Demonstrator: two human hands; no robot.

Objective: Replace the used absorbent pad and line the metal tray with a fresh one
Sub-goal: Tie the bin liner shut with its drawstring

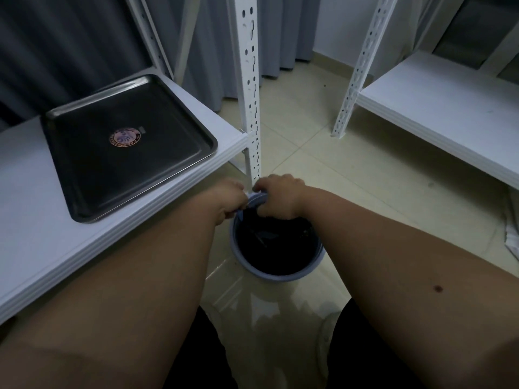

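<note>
From the head view I have both hands down over the bin [276, 248], a round blue-rimmed pail with a dark liner, standing on the floor tiles [323, 141] just beside the foot of the white upright [250, 88]; my left hand [229, 199] and right hand [280, 196] meet at its far rim, fingers curled around a pale bluish wad that I take to be the used pad [257, 195]; each grip is closed on it, though the fingertips are tucked under and I cannot tell how firmly; I judge the two-handed hold is there to bunch the pad small and push it into the bin's mouth so the soiled side stays folded in.

The pad shows only as a crumpled strip between the knuckles, light against the dark liner; its full shape is hidden.

The metal tray [84, 169] sits on the white shelf [28, 220] to my left, well apart from the hands, flat and angled to the shelf edge; it is dark, shallow, round-cornered, bare apart from a round copper-coloured sticker [124, 137] at its middle; I see no fresh pad, so lining is not yet done.
</note>
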